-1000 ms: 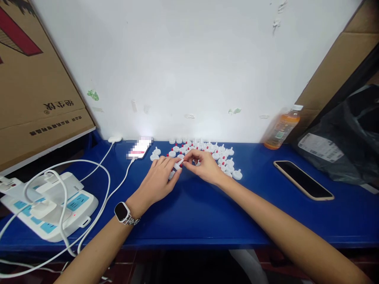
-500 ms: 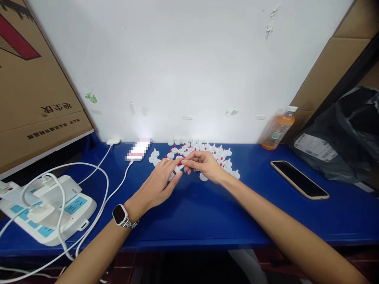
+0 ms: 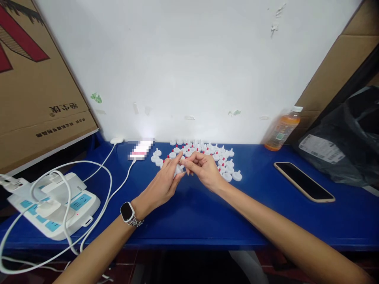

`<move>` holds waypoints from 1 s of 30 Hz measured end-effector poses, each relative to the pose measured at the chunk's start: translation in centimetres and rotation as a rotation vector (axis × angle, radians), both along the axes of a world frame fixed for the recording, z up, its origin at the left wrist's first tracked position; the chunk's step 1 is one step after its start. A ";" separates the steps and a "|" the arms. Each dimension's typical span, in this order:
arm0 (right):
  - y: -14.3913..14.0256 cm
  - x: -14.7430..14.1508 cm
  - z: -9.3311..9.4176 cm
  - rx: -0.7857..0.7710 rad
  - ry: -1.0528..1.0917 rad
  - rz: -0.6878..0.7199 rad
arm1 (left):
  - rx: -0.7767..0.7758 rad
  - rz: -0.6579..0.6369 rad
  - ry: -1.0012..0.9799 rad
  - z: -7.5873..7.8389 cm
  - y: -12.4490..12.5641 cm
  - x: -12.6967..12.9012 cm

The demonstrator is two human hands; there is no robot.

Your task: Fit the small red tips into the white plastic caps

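Between the thumb and fingers of my left hand (image 3: 161,181) is a white plastic nozzle cap (image 3: 179,169), partly covered by the fingers. My right hand (image 3: 206,172) meets it from the right, its thumb and forefinger pinched close to the cap's upper side. What that pinch holds is too small and too hidden to name. Behind and around both hands many similar white nozzle caps (image 3: 236,175) lie spread on the blue table (image 3: 189,213), several with small red tips (image 3: 219,169). My hands cover part of this spread.
A phone (image 3: 303,181) lies at right, near an orange drink bottle (image 3: 282,130) and a dark plastic bag (image 3: 340,138). At left are a power strip (image 3: 85,207) with looping white cables, a charging device (image 3: 140,150) and a cardboard box (image 3: 44,94). A white panel (image 3: 189,71) stands behind.
My view has shifted slightly, so the scene sits further right. The cap in my left hand has turned, and my right fingers have moved against its upper side.
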State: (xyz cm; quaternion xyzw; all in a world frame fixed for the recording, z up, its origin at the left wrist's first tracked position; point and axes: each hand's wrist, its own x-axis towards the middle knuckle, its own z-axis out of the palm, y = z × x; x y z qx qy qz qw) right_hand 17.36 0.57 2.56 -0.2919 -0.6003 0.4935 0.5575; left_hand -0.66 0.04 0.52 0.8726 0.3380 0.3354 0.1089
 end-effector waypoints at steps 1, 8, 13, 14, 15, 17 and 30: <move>-0.1 0.0 0.0 0.002 0.005 0.004 | -0.019 -0.005 -0.018 -0.1 0.0 0.0; 0.1 0.2 0.4 -0.003 0.024 0.041 | -0.284 -0.011 -0.204 0.3 -0.5 0.8; 0.4 0.3 0.9 0.002 -0.003 0.095 | -0.372 0.015 -0.294 1.0 -0.5 1.0; 0.4 0.2 0.9 0.014 -0.017 0.090 | -0.364 0.022 -0.297 1.1 -0.4 0.9; 0.4 0.2 0.9 0.026 -0.030 0.079 | -0.354 0.029 -0.297 1.1 -0.4 0.9; 0.4 0.2 0.8 0.044 -0.042 0.046 | -0.332 0.040 -0.295 1.1 -0.4 0.7; -0.4 0.7 0.5 0.295 -0.530 -0.153 | -0.220 -0.041 -0.228 0.8 -0.2 0.4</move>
